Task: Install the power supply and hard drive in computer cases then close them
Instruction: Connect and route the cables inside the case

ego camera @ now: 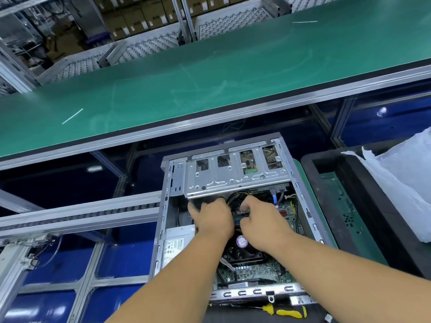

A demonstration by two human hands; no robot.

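Observation:
An open grey computer case [163, 206] lies on its side in front of me, its motherboard [254, 271] and black CPU fan [242, 250] exposed. A silver drive cage [235, 176] spans its far end, with a hard drive [248, 162] showing through a cut-out. The grey power supply [175, 243] sits in the near left corner. My left hand [213, 220] reaches under the cage's edge among black and yellow cables [235, 198], fingers curled. My right hand [261, 220] is beside it, fingertips pinching something small above the memory slots. What each holds is hidden.
A green conveyor belt [210, 73] runs across beyond the case. A roller track [81, 215] lies to the left. A black tray [354, 206] with white plastic bags [401, 183] stands on the right. A yellow-handled screwdriver [284, 311] lies at the case's near edge.

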